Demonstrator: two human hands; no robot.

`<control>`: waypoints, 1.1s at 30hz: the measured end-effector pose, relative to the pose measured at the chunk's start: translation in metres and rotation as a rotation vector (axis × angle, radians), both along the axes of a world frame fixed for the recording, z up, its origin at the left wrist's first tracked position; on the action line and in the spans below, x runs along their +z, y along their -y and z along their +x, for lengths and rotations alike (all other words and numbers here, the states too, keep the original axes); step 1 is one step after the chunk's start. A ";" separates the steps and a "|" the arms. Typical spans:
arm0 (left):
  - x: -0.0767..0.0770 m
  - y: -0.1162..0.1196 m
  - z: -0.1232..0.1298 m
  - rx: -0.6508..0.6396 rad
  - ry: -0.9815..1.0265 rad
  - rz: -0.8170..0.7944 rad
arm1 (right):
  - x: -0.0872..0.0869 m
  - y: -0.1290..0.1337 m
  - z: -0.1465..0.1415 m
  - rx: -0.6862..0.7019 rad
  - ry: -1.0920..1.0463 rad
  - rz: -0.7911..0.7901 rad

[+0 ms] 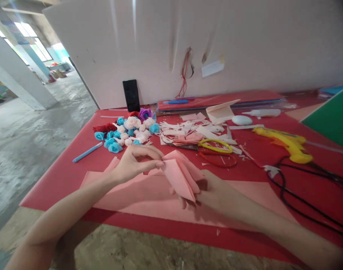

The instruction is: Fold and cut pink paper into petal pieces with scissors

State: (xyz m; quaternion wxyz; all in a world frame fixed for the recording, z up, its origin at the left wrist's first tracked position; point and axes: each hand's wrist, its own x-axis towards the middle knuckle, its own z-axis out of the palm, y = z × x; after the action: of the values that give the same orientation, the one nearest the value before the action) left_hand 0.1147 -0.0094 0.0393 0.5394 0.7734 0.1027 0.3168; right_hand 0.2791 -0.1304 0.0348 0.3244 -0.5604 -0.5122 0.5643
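Note:
Folded pink paper, in several layers, is held between my two hands above the front part of the table. My left hand pinches its upper left corner between thumb and fingers. From the right and below, my right hand grips the same paper, its fingertips showing under the lower edge. Beneath both hands a large pink sheet lies on the red tabletop. Just behind the folded paper are scissors with yellow and red handles, beside a heap of pale paper strips.
Blue, pink, red and purple paper flowers are grouped at the back left, near a blue pen. A black phone leans on the white board. A yellow glue gun with a black cable lies right, near a white bottle.

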 end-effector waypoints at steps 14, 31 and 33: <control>0.005 0.017 0.007 0.254 -0.001 0.118 | -0.005 0.001 0.007 0.062 0.267 0.150; 0.000 0.032 0.007 0.133 -0.106 0.059 | 0.009 0.003 -0.001 -0.454 0.120 0.430; -0.003 0.033 0.008 0.128 -0.082 0.036 | 0.009 0.003 0.000 -0.519 0.111 0.410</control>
State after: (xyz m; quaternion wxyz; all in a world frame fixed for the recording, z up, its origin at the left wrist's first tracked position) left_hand 0.1226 -0.0425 0.0361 0.4994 0.7872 0.1683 0.3203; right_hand 0.2791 -0.1331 0.0437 0.5349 -0.6249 -0.4722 0.3168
